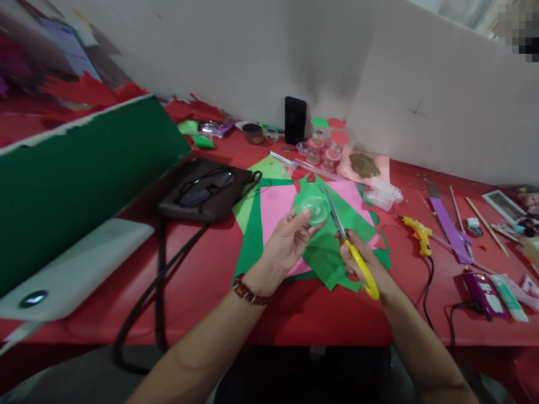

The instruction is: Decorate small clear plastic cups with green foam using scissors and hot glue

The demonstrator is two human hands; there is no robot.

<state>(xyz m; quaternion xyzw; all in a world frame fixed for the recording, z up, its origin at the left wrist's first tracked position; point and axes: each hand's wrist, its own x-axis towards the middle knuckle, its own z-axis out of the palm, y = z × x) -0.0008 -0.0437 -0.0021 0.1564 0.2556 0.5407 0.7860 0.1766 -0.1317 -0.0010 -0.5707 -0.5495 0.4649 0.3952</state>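
Observation:
My left hand is closed on a small clear plastic cup and a piece of green paper, held above the sheets on the table. My right hand grips yellow-handled scissors, whose blades point up and away beside the cup, over the green paper. Below them lie a pink sheet and more green sheets on the red table. A beaded bracelet is on my left wrist.
A dark brown bag with glasses on it lies left. A green board leans at far left. Several small lidded cups and a black phone stand by the wall. A yellow glue gun, sticks and tubes lie right.

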